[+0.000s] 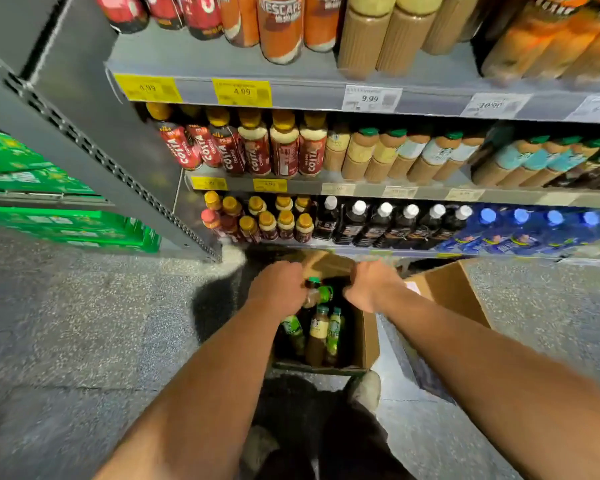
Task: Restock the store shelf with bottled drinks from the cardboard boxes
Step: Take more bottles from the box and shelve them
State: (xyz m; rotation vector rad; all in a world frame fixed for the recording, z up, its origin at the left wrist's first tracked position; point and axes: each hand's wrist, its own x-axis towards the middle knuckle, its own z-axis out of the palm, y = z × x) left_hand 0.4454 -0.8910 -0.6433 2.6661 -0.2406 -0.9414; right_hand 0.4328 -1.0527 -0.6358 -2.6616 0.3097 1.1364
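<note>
An open cardboard box stands on the floor in front of the shelf, just past my feet. Several bottled drinks with green and teal caps stand upright inside it. My left hand is over the box's left side and grips a brown bottle with a green cap lifted above the others. My right hand is at the box's far right corner, fingers curled on the raised back flap. The store shelf rises behind, its tiers full of bottled coffee, tea and water.
A second cardboard box sits on the floor to the right, touching the first. Green crates are stacked at the left beyond the grey shelf upright. Speckled grey floor lies on both sides. My shoes stand close behind the box.
</note>
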